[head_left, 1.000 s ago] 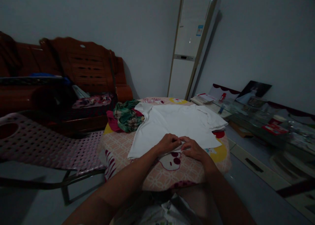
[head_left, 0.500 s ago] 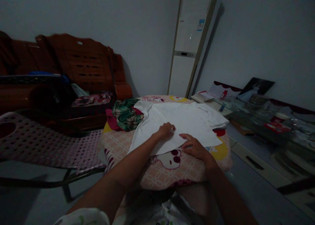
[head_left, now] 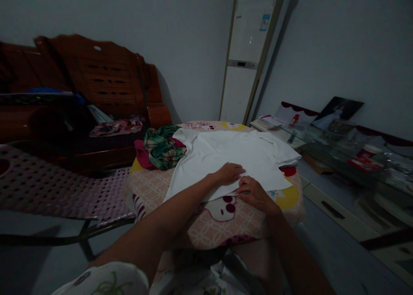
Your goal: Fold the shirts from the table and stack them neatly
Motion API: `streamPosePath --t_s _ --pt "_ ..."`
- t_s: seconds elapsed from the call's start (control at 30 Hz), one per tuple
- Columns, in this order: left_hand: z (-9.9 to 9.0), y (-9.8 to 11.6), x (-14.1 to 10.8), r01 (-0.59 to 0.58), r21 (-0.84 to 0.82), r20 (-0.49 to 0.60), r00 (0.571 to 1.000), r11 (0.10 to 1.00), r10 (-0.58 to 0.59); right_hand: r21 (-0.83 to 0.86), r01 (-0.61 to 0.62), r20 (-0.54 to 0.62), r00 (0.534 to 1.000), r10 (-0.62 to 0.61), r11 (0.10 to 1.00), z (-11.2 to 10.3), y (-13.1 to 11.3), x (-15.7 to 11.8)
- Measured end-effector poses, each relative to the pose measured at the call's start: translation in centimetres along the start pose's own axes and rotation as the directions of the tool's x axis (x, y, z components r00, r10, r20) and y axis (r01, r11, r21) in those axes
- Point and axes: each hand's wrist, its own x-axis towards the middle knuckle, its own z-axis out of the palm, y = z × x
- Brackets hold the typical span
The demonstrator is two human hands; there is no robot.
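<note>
A white T-shirt [head_left: 222,146] lies spread on a small round table covered with a pink patterned cloth [head_left: 200,232]. My left hand [head_left: 229,173] rests on the shirt with its fingers stretched out, palm down. Close beside it, my right hand [head_left: 254,193] has its fingers bent together on the shirt's near hem, pinching the edge. To the left of the shirt sits a crumpled heap of green plaid cloth [head_left: 161,146], with a magenta piece [head_left: 142,155] under it.
A woven pink chair [head_left: 74,187] stands at the left, before a carved wooden sofa [head_left: 106,84]. On the right is a glass-topped cabinet [head_left: 338,151] bearing papers, a red box and a picture. A tall white air conditioner [head_left: 240,88] stands at the back.
My left hand has moved right and flattened onto the shirt from a bent-finger pose. My right hand's fingers have closed in on the hem. The camera view has shifted slightly.
</note>
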Motion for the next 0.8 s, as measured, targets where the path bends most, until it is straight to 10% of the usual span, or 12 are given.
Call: streamPosePath --t_s 0.2,0.37,0.8 --pt "-1.0 -2.3 0.1 0.203 0.117 -0.011 0.979 0.972 -0.203 0.159 -0.014 0.039 0.999 0.007 0.987 -0.5 0.1 0.0" --pt "-0.6 0.0 -2.4 0.043 0.031 -0.048 0.998 0.999 -0.042 0.359 -0.097 -0.108 0.984 0.144 0.928 -1.2 1.5 0.0" --pt "-4.5 4.1 -6.7 0.031 -0.153 0.035 0.999 0.988 -0.026 0.063 0.039 -0.013 0.999 -0.038 0.997 -1.0 0.9 -0.4"
